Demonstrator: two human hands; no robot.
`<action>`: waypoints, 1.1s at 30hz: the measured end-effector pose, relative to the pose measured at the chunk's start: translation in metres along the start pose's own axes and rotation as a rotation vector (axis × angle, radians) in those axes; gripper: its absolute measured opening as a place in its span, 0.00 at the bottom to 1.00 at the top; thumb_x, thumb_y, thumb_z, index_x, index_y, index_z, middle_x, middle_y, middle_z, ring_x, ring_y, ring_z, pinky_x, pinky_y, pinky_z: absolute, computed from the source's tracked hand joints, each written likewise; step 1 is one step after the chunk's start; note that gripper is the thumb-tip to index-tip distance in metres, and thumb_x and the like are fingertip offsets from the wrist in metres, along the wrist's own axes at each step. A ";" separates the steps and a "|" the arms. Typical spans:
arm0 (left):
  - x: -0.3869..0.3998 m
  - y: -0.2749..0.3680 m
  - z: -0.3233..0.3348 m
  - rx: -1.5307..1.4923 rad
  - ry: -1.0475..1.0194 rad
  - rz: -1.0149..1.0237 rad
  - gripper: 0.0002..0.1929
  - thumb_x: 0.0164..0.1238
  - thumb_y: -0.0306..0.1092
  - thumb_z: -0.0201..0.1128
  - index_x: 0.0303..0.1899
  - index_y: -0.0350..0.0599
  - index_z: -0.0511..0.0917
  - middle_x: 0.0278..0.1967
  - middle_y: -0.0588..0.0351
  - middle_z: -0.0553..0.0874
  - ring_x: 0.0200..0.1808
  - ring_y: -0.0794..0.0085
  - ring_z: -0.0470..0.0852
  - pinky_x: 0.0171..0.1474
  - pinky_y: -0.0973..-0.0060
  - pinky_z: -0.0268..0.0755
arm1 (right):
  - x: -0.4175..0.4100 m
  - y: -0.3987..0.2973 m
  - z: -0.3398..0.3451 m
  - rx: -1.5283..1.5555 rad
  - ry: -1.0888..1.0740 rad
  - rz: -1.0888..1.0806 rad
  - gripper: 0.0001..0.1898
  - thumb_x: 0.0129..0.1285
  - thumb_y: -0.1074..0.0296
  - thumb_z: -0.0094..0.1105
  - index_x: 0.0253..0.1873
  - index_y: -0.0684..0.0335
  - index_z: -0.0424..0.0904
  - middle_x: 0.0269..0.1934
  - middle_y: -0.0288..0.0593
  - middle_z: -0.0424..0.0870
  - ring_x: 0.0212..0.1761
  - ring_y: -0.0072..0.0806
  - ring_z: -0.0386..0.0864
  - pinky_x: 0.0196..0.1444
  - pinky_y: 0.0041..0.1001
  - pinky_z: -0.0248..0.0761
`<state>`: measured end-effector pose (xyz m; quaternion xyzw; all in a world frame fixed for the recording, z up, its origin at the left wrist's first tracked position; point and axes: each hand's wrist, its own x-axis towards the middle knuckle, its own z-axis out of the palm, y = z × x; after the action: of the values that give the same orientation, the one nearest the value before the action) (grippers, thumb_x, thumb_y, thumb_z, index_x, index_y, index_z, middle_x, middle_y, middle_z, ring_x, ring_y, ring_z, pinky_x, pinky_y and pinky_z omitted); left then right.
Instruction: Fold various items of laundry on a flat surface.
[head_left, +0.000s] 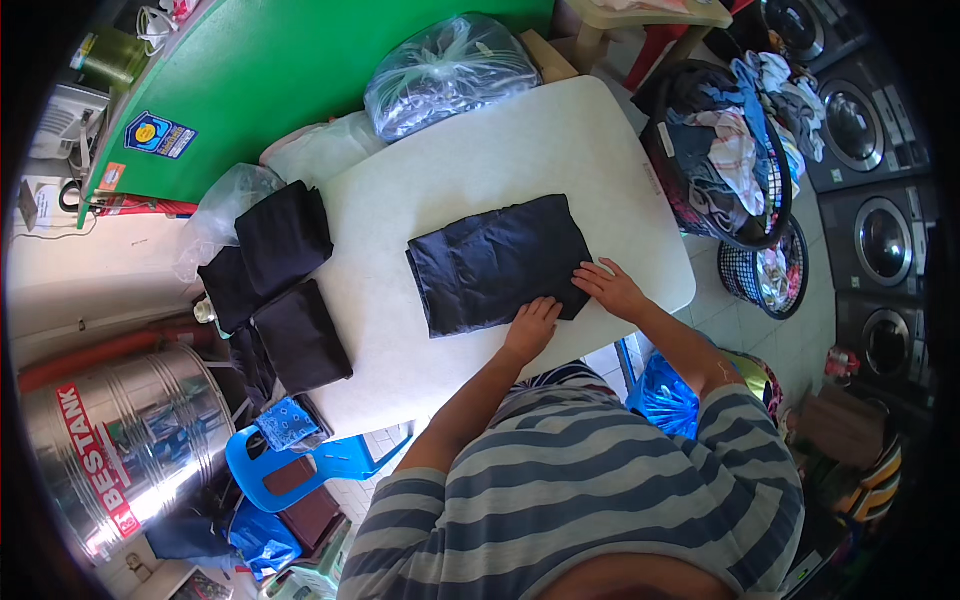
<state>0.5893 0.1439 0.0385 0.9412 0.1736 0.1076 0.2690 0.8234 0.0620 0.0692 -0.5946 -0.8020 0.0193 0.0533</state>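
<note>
A dark cloth garment (499, 262), folded into a flat rectangle, lies on the white table (375, 285). My left hand (532, 326) rests on its near edge, fingers pointing away from me. At the garment's right end, my right hand (611, 289) lies with its fingertips on the cloth and the fingers slightly spread. Whether either hand pinches the fabric is hard to tell. Along the table's left side sit several folded dark garments (300, 337) in stacks, with a blue patterned cloth (286, 424) at their near end.
Tied clear plastic bags (454, 75) stand at the table's far edge, by a green panel (285, 67). A full laundry basket (784, 187) and a smaller basket (801, 277) are on the right, before front-loading machines (885, 240). A blue plastic chair (337, 457) and metal tank (150, 442) stand left.
</note>
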 end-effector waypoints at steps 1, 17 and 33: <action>0.002 -0.003 0.004 0.000 0.000 -0.010 0.18 0.56 0.32 0.61 0.50 0.48 0.77 0.54 0.56 0.75 0.59 0.63 0.71 0.57 0.65 0.64 | 0.001 0.005 0.002 0.013 0.012 -0.024 0.20 0.59 0.69 0.54 0.58 0.55 0.74 0.59 0.35 0.75 0.68 0.29 0.66 0.72 0.39 0.51; 0.054 -0.025 -0.007 -0.309 0.239 -0.882 0.13 0.69 0.39 0.56 0.51 0.50 0.68 0.38 0.45 0.84 0.37 0.46 0.83 0.43 0.53 0.73 | 0.071 0.009 0.012 0.327 0.358 0.808 0.21 0.57 0.58 0.67 0.51 0.63 0.74 0.50 0.52 0.74 0.50 0.48 0.73 0.52 0.41 0.68; 0.012 -0.048 -0.048 -0.196 0.712 -1.038 0.12 0.56 0.39 0.68 0.38 0.50 0.76 0.35 0.55 0.79 0.42 0.60 0.79 0.44 0.65 0.72 | 0.135 -0.032 -0.002 1.604 0.216 0.981 0.29 0.55 0.57 0.70 0.55 0.68 0.69 0.43 0.47 0.80 0.38 0.31 0.78 0.44 0.28 0.72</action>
<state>0.5727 0.2088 0.0542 0.6121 0.6754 0.2851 0.2965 0.7548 0.1818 0.0823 -0.6500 -0.2007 0.5301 0.5062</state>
